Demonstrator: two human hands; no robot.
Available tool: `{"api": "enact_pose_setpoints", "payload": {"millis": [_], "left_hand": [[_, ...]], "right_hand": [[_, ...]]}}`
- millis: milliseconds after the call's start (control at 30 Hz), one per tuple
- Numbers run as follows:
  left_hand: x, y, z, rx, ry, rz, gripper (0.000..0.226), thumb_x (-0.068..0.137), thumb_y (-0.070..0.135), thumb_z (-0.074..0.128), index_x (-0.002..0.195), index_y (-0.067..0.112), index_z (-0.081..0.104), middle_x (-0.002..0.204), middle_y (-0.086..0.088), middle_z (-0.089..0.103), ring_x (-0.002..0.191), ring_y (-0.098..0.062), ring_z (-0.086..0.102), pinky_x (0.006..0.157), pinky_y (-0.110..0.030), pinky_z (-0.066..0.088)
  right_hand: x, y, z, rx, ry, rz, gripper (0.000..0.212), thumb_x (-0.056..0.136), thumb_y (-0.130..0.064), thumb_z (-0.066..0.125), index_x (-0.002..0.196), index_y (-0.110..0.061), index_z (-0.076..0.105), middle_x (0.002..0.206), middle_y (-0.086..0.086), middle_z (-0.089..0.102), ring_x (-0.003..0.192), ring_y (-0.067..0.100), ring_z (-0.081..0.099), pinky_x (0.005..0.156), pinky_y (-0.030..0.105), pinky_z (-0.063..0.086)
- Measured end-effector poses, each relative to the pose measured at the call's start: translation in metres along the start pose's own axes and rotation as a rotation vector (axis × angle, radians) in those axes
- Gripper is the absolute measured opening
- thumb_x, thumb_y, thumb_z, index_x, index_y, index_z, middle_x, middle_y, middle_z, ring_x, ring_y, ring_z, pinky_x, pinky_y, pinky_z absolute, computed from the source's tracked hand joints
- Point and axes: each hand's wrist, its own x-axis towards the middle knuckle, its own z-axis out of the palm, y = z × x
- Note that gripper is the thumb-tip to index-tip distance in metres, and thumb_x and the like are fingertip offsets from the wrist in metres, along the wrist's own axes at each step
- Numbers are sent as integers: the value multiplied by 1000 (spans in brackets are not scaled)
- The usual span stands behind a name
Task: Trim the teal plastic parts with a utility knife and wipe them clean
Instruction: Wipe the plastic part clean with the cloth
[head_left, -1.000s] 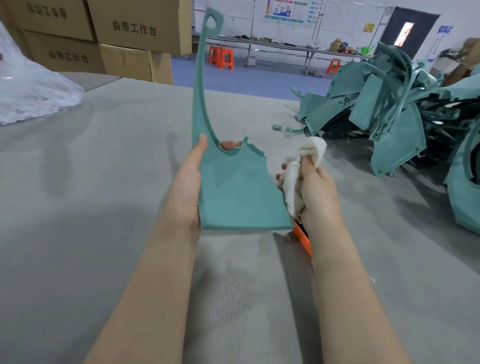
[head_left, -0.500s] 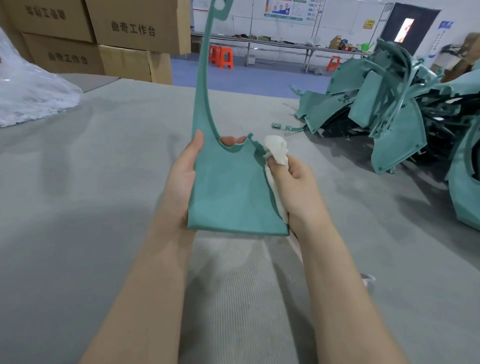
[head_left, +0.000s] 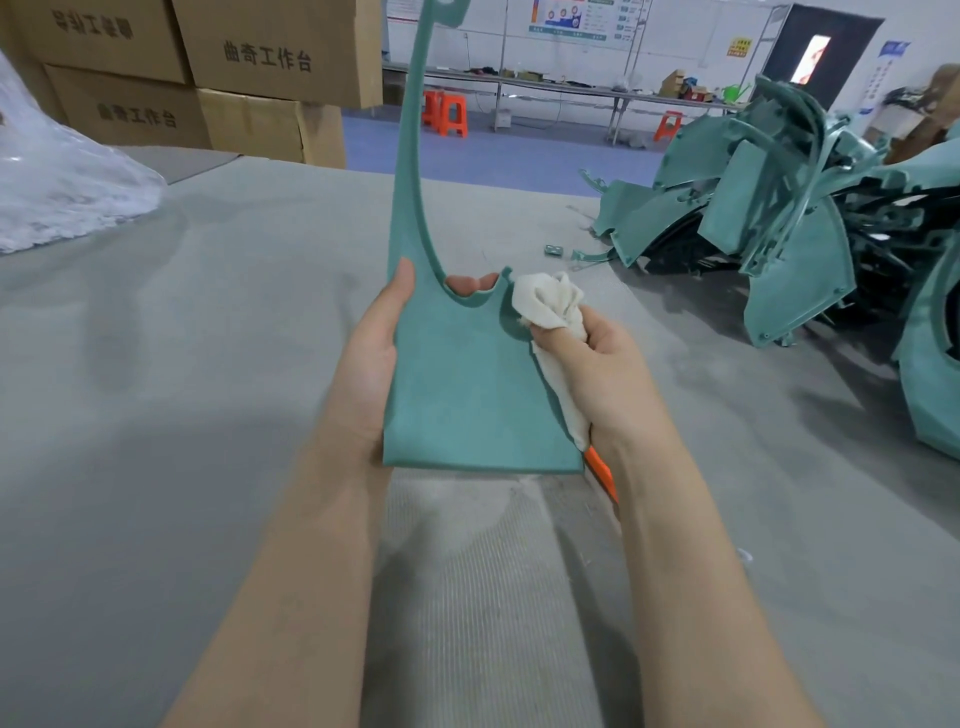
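Teal plastic part (head_left: 467, 395) stands upright at the centre of the frame, its thin arm reaching to the top edge. The left hand (head_left: 369, 364) grips its left edge, thumb lying along the front and fingertips (head_left: 467, 283) showing through the notch from behind. The right hand (head_left: 597, 364) is curled tight round a bunched white cloth (head_left: 545, 301), pressing it against the part's upper right edge. An orange knife (head_left: 600, 473) pokes out under that hand; its blade is hidden. More parts lie in a pile (head_left: 779, 234) at the right on the grey table (head_left: 208, 364). Boxes (head_left: 234, 62) stand at upper left.
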Motion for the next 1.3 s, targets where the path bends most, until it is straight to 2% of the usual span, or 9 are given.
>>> {"api": "enact_pose_setpoints", "payload": {"millis": [100,200,367,500,633,800,933,1133,1300], "left_hand": [[0,0,0,1,17,-8,49,97,44,39,80,8,68,95,-9,74,87,-24,72,66,-34,58],[0,1,-1,-10,30,-7,48,97,44,40,79,9,68,98,-10,74,88,-26,72,67,-35,58],[1,1,-3,18,63,-5,51,97,44,41,75,10,71,96,-9,74,86,-25,72,67,-34,58],[1,2,-2,29,77,-23,50,97,43,41,78,7,70,90,-9,74,81,-23,73,63,-32,58],[1,2,-2,23,80,-20,45,97,42,41,84,7,65,88,-8,75,79,-23,73,61,-31,58],[1,2,-4,24,88,-23,45,97,42,43,82,8,67,89,-8,75,79,-23,73,62,-31,57],[3,1,-5,28,85,-48,46,94,42,45,78,8,72,91,-9,74,80,-23,73,63,-31,58],[0,2,-2,-29,27,-24,42,92,41,46,80,7,68,91,-11,74,80,-31,73,61,-37,58],[1,2,-4,11,89,-13,42,94,44,44,85,9,65,90,-9,74,81,-26,72,63,-34,58]], "right_hand": [[0,-1,0,-15,18,4,9,91,-15,60,89,-11,67,64,-6,57,59,9,50,56,21,40],[-2,0,3,12,46,33,24,88,-18,58,99,4,62,79,11,57,74,22,49,68,38,38],[-4,-3,5,17,16,23,8,92,-21,63,97,-21,69,89,10,69,80,22,60,71,37,47],[-2,-2,6,-50,114,27,11,91,-20,58,82,-17,64,68,-1,56,65,15,47,60,30,36],[-2,-2,7,-7,126,78,25,83,-25,56,92,-2,62,78,9,58,72,21,51,67,38,40],[-2,0,8,-13,79,15,10,90,-21,61,84,-22,69,86,6,68,79,20,59,74,42,51],[-1,1,9,-28,125,12,20,83,-26,56,88,-9,67,84,10,65,77,22,57,73,41,47],[2,-1,-1,292,231,169,14,91,-11,48,93,-13,62,67,5,69,59,20,62,62,35,53],[1,-4,-3,295,175,174,9,92,-14,55,93,-17,64,67,2,69,54,15,61,56,30,52]]}}
